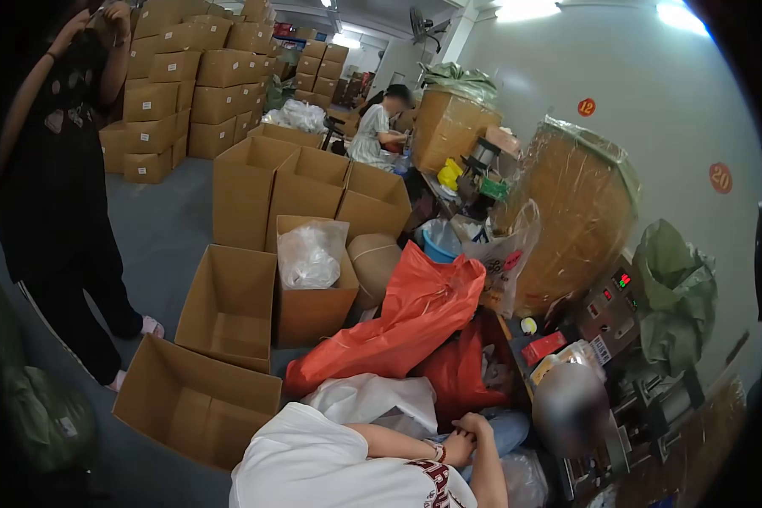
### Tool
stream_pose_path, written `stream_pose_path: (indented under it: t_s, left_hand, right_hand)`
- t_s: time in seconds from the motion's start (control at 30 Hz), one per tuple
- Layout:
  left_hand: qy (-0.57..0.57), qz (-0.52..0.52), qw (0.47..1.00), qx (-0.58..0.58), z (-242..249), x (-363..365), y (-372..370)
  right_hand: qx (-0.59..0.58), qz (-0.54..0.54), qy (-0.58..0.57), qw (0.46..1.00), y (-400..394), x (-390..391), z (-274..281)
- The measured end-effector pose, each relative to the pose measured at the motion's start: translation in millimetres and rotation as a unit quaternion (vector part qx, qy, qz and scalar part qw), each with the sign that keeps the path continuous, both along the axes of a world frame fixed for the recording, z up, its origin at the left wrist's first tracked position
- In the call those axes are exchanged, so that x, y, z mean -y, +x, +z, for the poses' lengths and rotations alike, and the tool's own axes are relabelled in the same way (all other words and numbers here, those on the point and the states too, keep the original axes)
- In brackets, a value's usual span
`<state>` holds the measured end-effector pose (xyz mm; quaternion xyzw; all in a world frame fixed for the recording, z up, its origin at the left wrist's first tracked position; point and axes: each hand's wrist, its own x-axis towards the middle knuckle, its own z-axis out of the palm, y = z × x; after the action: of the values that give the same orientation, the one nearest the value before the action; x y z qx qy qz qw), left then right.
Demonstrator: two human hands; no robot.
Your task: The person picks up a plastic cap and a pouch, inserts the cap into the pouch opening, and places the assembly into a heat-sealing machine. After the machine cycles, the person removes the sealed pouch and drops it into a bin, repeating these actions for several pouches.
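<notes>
Low in the view, my left hand (458, 449), with a bracelet at the wrist, lies against my right hand (475, 425) over a blue jeans leg (510, 430). The fingers of both hands are curled together, and no object shows in them. White sheeting (379, 400) lies just beyond my left forearm. Behind the hands stands a red bag (453, 372) with something pale inside, and a larger red bag (398, 317) spreads across beside it. Clear plastic (523, 478) is right of my right forearm.
Open empty cartons (196, 406) stand left; one carton (316, 311) holds a clear bag. A machine (605, 309) with red displays and a blurred round shape (571, 408) are right. A person in black (55, 195) stands left; another person (372, 140) sits farther back.
</notes>
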<state>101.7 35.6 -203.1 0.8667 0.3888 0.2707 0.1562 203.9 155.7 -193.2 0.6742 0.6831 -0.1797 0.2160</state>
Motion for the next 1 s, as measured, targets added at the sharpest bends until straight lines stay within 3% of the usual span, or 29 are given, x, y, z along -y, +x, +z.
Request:
stream_pose_path:
  t_s: [0.1, 0.17, 0.2, 0.23, 0.33, 0.53, 0.73, 0.87, 1.0]
  left_hand:
    - [0.005, -0.003, 1.000, -0.014, 10, 3, -2]
    - [-0.073, -0.035, 0.991, -0.107, 6, -17, 9]
    - [-0.045, -0.033, 0.993, -0.107, 24, -38, 2]
    - [-0.014, -0.024, 0.995, -0.101, 40, -51, -4]
    - [0.066, -0.003, 0.995, -0.074, 83, -77, -7]
    - [0.251, 0.040, 0.967, -0.004, 210, -132, -8]
    - [0.433, 0.079, 0.896, 0.054, 361, -142, -31]
    - [0.486, 0.094, 0.864, 0.096, 401, -132, -31]
    - [0.496, 0.116, 0.851, 0.126, 400, -136, -33]
  right_hand:
    - [0.024, 0.031, 0.021, 0.999, -5, 5, 10]
    - [0.006, -0.020, -0.005, 1.000, -6, 6, 17]
    - [-0.014, -0.007, 0.015, 1.000, -11, 15, 24]
    - [-0.052, 0.032, -0.030, 0.998, 41, -42, -39]
    - [-0.066, 0.034, -0.005, 0.997, 44, -41, -31]
    - [-0.038, 0.074, 0.209, 0.974, 58, -75, 135]
    - [-0.019, 0.132, 0.431, 0.893, 36, -73, 307]
    - [-0.005, 0.161, 0.508, 0.846, 40, -54, 350]
    - [-0.004, 0.193, 0.541, 0.818, 27, -38, 351]
